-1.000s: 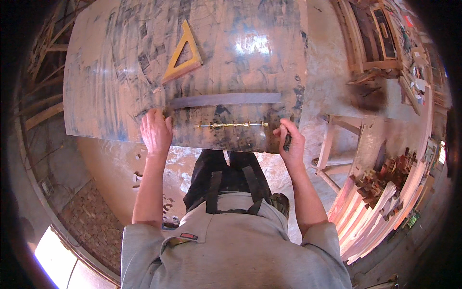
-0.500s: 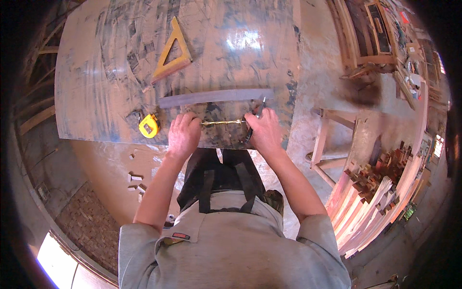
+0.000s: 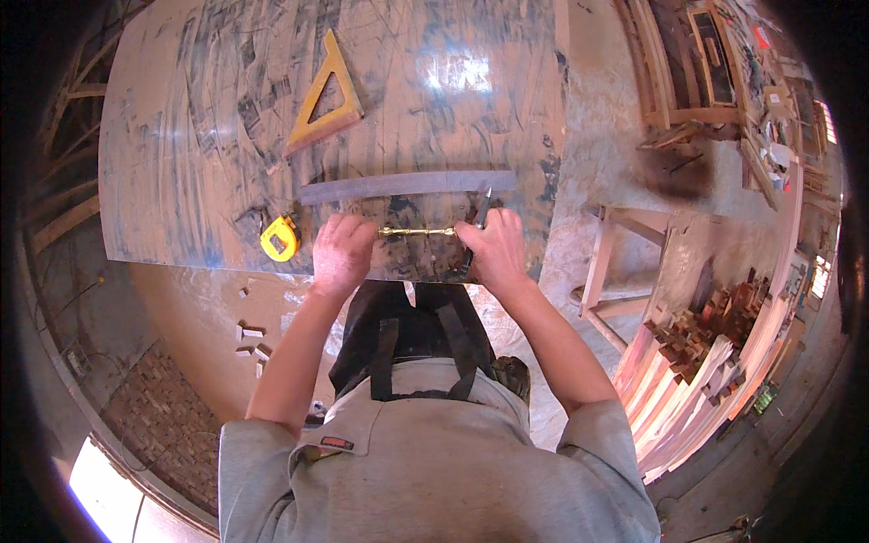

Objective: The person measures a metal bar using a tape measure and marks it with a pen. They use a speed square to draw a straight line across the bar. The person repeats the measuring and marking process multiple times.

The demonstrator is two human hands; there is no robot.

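A slim brass-coloured handle [image 3: 416, 232] with ringed bumps spans the gap between my hands, just above the near edge of the table. My left hand [image 3: 344, 249] is closed around its left end. The fingers of my right hand [image 3: 498, 244] pinch its right end. That same hand also keeps a dark pen-like marking tool [image 3: 483, 204], its pale tip pointing away from me. Just beyond the handle lies a long, slightly curved greyish wood strip [image 3: 407, 185]. A yellow tape measure [image 3: 280, 239] rests left of my left hand.
The scuffed, dusty table [image 3: 199, 181] carries a yellow triangular square [image 3: 328, 130] farther back. To the right on the floor stand a wooden trestle [image 3: 599, 262] and stacked planks with offcuts [image 3: 715, 335]. Small wood blocks [image 3: 250, 331] lie on the floor at left.
My left hand has shifted very slightly left and down, and a little more of the handle shows. The marking tool in my right hand has tilted slightly. Other things stay in place.
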